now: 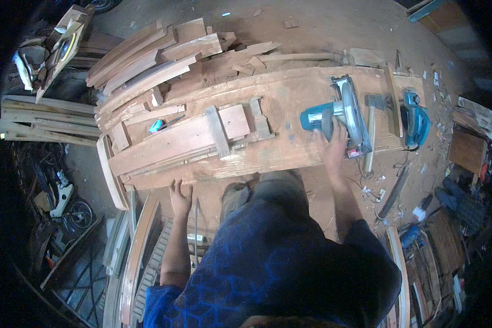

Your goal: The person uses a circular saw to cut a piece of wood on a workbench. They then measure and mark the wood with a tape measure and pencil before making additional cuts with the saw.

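Observation:
My right hand (333,141) grips the dark handle of a teal circular saw (314,119) lying on the wooden workbench (290,153). My left hand (180,194) is open with fingers apart, near the bench's front edge, holding nothing. To the left on the bench lies a long pinkish board (175,142) with a short grey crosspiece (217,132) across it. A small bright blue tool (157,126) lies behind that board.
Stacked offcuts (147,60) lie behind the bench. A teal power tool (418,120) sits at its right end, beside a narrow board (393,104) and cords. Long timbers (49,123) lie at left, more planks (136,246) lower left, and a motorbike (65,202) stands beyond.

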The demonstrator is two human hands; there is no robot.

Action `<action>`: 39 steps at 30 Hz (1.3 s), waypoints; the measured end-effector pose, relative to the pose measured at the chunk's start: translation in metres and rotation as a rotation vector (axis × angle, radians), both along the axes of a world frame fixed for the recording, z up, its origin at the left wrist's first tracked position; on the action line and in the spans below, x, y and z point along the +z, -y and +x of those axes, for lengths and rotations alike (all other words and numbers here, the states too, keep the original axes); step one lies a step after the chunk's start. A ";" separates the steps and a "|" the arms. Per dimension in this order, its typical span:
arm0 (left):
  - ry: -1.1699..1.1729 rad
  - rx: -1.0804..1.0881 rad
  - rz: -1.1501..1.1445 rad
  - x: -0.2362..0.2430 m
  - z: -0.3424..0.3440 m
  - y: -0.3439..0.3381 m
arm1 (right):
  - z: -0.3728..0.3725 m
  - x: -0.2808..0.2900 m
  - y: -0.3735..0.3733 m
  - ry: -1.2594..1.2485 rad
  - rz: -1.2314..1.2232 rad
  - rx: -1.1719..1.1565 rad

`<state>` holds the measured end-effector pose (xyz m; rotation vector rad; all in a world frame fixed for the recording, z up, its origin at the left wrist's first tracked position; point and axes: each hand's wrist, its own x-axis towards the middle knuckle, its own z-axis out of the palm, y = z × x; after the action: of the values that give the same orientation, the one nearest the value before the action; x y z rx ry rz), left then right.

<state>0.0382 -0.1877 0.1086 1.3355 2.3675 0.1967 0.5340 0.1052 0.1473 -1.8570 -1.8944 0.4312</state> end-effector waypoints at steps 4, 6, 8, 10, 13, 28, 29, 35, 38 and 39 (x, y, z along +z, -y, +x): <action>0.135 0.367 -0.312 0.012 0.013 0.082 | -0.080 -0.018 0.013 -0.154 -0.058 0.237; 0.177 0.514 -0.449 0.017 0.026 0.107 | -0.114 -0.065 0.003 -0.236 -0.436 0.533; 0.257 0.652 -0.374 0.006 0.022 0.143 | -0.142 -0.073 -0.016 -0.181 -0.644 0.863; 0.346 0.724 -0.290 0.004 0.032 0.136 | -0.151 -0.058 -0.040 0.046 -0.868 1.057; 0.417 0.718 -0.214 0.022 0.052 0.091 | -0.141 -0.088 -0.047 -0.200 -0.324 0.782; 0.189 0.262 -0.058 0.002 -0.096 -0.009 | -0.206 -0.071 0.034 -0.214 -0.363 0.572; 0.118 0.179 -0.095 0.004 -0.112 -0.019 | -0.221 -0.066 0.045 -0.176 -0.373 0.597; -0.147 -0.163 -0.363 -0.003 -0.224 -0.084 | -0.319 -0.056 0.080 0.126 -0.182 0.370; -0.211 -0.393 -0.421 -0.017 -0.271 -0.099 | -0.344 -0.055 0.082 0.204 -0.230 0.308; -0.262 -0.471 -0.395 -0.026 -0.287 -0.093 | -0.347 -0.066 0.085 0.237 -0.189 0.311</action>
<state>-0.2492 -0.0942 0.0825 1.7330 2.0523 -0.5811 0.1869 0.0200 0.0812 -1.7974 -2.3921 0.5254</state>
